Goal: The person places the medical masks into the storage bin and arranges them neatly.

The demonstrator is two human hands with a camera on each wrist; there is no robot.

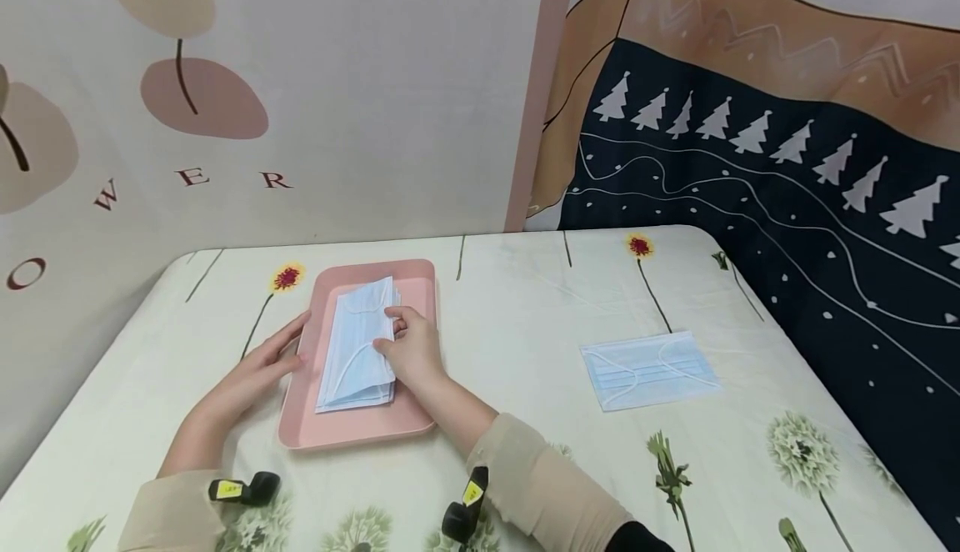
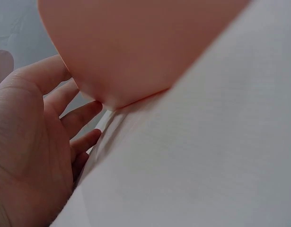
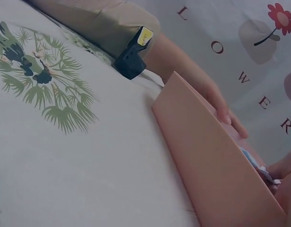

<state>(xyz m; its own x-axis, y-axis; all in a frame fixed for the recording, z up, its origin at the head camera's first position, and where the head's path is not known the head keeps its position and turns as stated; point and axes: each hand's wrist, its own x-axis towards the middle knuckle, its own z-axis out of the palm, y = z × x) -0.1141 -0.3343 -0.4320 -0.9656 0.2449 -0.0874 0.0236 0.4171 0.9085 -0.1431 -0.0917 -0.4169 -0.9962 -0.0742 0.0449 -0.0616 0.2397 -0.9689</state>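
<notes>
Wall hanging [image 1: 225, 160]: "OWER" (start cut off).

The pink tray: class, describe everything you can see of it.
The pink tray is a shallow rectangle with rounded corners and a low raised rim, smooth and matte like plastic. It lies flat on the floral tablecloth, long side running away from the person. A stack of pale blue face masks lies in it. The left hand rests straight-fingered against its left rim; the right hand reaches over it, pinching the masks' edge.

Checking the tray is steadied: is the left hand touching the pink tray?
Touching. In the head view the left hand lies with straight fingers against the left rim of the tray; the right wrist view also shows its fingers on that rim.
</notes>
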